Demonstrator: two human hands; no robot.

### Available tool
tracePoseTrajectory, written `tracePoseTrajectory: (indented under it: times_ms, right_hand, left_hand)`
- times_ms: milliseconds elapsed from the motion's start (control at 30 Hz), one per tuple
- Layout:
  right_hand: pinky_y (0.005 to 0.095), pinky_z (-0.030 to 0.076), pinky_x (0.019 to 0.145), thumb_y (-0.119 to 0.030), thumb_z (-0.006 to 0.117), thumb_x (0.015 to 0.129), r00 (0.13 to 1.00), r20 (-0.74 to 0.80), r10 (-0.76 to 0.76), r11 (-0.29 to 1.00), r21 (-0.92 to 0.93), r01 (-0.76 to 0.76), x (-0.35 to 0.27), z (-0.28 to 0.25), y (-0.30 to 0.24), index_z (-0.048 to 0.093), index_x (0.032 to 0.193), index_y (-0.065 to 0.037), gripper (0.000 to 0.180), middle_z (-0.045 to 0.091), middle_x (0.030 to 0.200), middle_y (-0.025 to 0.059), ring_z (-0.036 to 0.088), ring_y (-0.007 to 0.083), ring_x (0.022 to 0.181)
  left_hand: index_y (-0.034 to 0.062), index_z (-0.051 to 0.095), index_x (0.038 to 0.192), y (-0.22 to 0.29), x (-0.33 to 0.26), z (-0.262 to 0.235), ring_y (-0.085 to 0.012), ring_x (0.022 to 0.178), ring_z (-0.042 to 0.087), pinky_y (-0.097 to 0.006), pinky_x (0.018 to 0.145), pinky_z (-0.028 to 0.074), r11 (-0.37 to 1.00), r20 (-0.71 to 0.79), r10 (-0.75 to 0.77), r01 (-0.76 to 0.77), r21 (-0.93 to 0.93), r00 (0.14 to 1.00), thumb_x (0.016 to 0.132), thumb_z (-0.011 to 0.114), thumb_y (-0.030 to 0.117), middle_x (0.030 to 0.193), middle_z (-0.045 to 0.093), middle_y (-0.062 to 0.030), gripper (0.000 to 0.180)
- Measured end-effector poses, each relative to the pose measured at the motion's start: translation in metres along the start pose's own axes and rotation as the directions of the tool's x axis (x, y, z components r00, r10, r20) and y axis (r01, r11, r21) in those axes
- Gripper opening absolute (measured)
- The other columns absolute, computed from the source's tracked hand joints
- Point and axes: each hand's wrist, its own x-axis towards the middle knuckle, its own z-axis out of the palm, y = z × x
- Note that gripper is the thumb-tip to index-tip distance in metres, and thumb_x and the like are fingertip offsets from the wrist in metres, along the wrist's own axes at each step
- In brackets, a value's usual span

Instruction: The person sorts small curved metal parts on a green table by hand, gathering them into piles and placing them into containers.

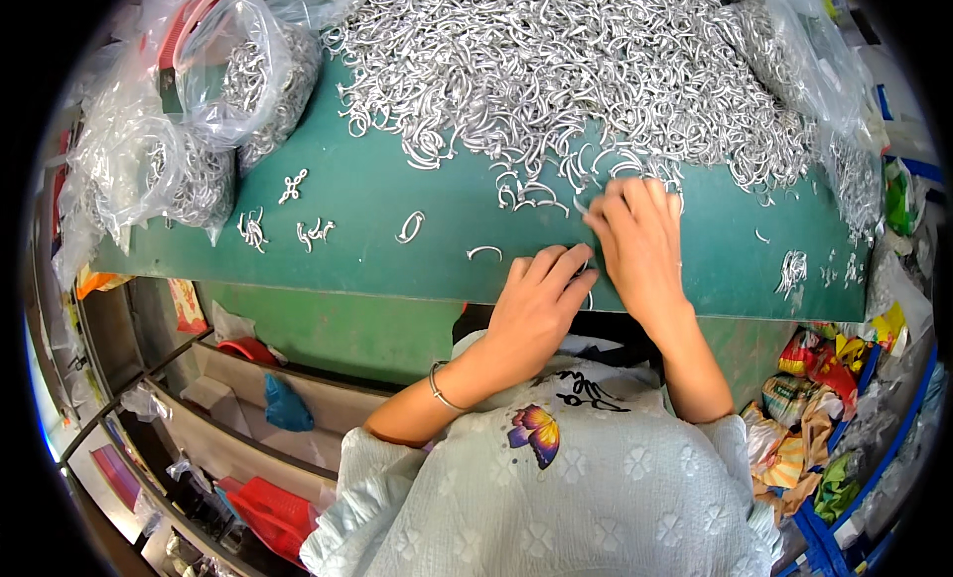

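A large heap of small curved silver metal pieces [556,71] covers the far part of the green table [347,239]. My left hand [536,304] is at the near edge, its fingers pinched together on a curved metal piece [591,301], of which only a bit shows. Just right of it and farther in, my right hand [640,244] rests at the heap's near fringe with its fingers bent down. A blurred metal piece [583,208] lies at its fingertips; what those fingers hold is hidden. One single curved piece [484,251] lies left of my hands.
Clear plastic bags [189,170] of similar pieces stand at the left. Another filled bag [834,90] is at the right. Little groups of pieces [252,230] and a small pile [792,272] lie on the table. Below are a shelf, a red basket [268,517] and colourful packets [824,359].
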Motion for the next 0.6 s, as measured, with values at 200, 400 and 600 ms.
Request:
tracePoseTrajectory:
  times_ms: [200, 400, 600]
  right_hand:
    - [0.0367, 0.036, 0.078, -0.009, 0.069, 0.080, 0.993, 0.099, -0.058, 0.965, 0.261, 0.031, -0.002, -0.016, 0.004, 0.062, 0.088, -0.007, 0.011, 0.053, 0.092, 0.0044, 0.049, 0.0245, 0.090]
    - [0.0364, 0.036, 0.077, -0.012, 0.070, 0.080, 0.986, 0.120, -0.117, 0.992, 0.066, 0.110, 0.012, -0.005, -0.004, 0.063, 0.087, -0.007, 0.011, 0.052, 0.087, 0.0035, 0.049, 0.0237, 0.090]
    - [0.0366, 0.038, 0.077, -0.007, 0.069, 0.078, 0.975, 0.188, -0.123, 0.973, 0.215, 0.081, -0.006, -0.033, 0.011, 0.065, 0.095, -0.006, 0.018, 0.056, 0.094, 0.0053, 0.051, 0.0248, 0.089]
  left_hand:
    - [0.0019, 0.064, 0.104, -0.005, -0.006, 0.004, -0.0305, 0.104, 0.055, -0.040, 0.080, 0.042, 0.996, -0.071, -0.019, 0.013, -0.088, 0.997, 0.076, 0.071, 0.001, 0.115, 0.058, -0.0117, 0.028]
    - [0.0015, 0.066, 0.100, -0.004, -0.005, 0.002, -0.0328, 0.106, 0.055, -0.041, 0.081, 0.043, 0.996, -0.114, -0.020, 0.010, -0.084, 0.993, 0.076, 0.072, 0.001, 0.115, 0.058, -0.0131, 0.025]
    - [0.0021, 0.062, 0.110, 0.000, -0.003, 0.002, -0.0342, 0.110, 0.054, -0.042, 0.087, 0.043, 0.994, -0.164, -0.090, 0.079, -0.077, 0.982, 0.077, 0.071, 0.000, 0.119, 0.057, -0.0143, 0.035]
